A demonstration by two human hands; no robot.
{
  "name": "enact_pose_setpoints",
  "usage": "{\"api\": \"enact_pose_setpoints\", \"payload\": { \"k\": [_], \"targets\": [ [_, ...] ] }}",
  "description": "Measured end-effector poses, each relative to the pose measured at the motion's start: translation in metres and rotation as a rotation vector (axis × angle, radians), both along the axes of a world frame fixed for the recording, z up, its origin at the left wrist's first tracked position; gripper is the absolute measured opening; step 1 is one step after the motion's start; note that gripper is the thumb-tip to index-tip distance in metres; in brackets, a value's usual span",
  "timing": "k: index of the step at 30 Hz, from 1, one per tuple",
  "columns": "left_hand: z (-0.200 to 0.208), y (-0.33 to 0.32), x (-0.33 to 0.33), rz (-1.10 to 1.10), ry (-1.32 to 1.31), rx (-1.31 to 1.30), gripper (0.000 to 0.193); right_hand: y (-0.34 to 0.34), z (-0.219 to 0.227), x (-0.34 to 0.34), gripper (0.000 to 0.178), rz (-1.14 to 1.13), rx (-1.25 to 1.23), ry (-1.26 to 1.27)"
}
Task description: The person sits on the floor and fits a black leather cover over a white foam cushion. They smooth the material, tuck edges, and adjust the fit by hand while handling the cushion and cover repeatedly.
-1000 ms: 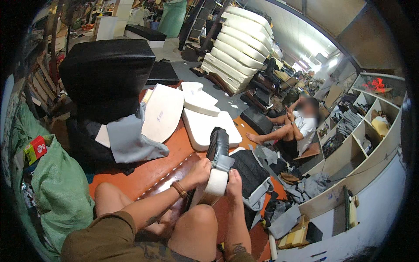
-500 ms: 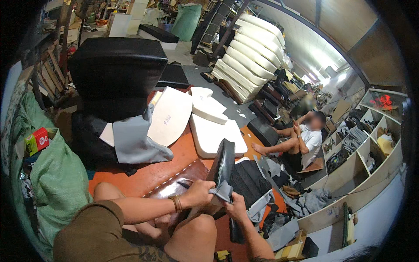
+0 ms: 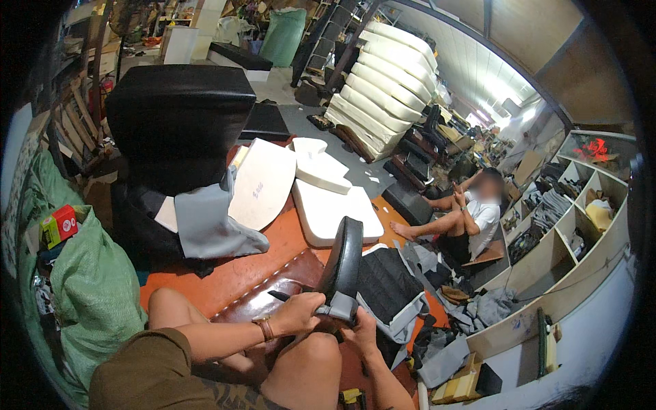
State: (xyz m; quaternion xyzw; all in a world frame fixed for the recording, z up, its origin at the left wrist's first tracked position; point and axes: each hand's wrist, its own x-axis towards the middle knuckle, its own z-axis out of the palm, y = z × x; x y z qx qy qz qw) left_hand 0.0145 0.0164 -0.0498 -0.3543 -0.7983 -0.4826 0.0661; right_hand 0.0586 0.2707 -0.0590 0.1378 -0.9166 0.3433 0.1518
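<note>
A black padded cushion piece (image 3: 344, 256) stands upright between my knees, its rounded top edge pointing away from me. A grey cover flap (image 3: 339, 307) is folded at its near end. My left hand (image 3: 301, 313) is closed on the flap's left side. A dark pointed thing (image 3: 279, 296) sticks out beside its knuckles; its kind is unclear. My right hand (image 3: 361, 331) is closed round the flap's right end, the fingertips partly hidden. Just right of the cushion piece lies a black fabric cover with grey edges (image 3: 389, 283).
White foam pads (image 3: 338, 215) and a grey cover piece (image 3: 215, 219) lie ahead on the orange mat (image 3: 287, 236). A large black seat (image 3: 181, 102) stands at left, behind a green sack (image 3: 96, 273). Another person (image 3: 482, 215) sits at right near shelving (image 3: 553, 260).
The cushion piece has turned slightly, and the grey flap now lies flatter across its near end. Both hands have shifted a little; the left moved slightly left and down.
</note>
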Motion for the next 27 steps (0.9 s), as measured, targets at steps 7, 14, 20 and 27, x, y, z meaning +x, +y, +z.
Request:
{"api": "enact_pose_setpoints", "payload": {
  "k": [7, 14, 20, 27],
  "targets": [
    [-0.001, 0.014, 0.013, 0.041, 0.015, 0.099, 0.020, -0.011, 0.010, 0.014, 0.049, -0.037, -0.131, 0.044],
    [-0.006, 0.053, 0.033, 0.010, 0.085, 0.058, 0.024, 0.022, 0.138, 0.002, 0.075, -0.169, -0.122, -0.212],
    [-0.034, 0.131, 0.087, -0.024, 0.096, -0.088, 0.013, -0.011, 0.100, -0.040, 0.109, -0.718, 0.099, -0.307],
    [-0.030, 0.129, 0.017, -0.048, -0.420, 0.375, 0.030, 0.033, 0.045, 0.045, 0.093, -0.910, 0.069, -0.259]
  ]
}}
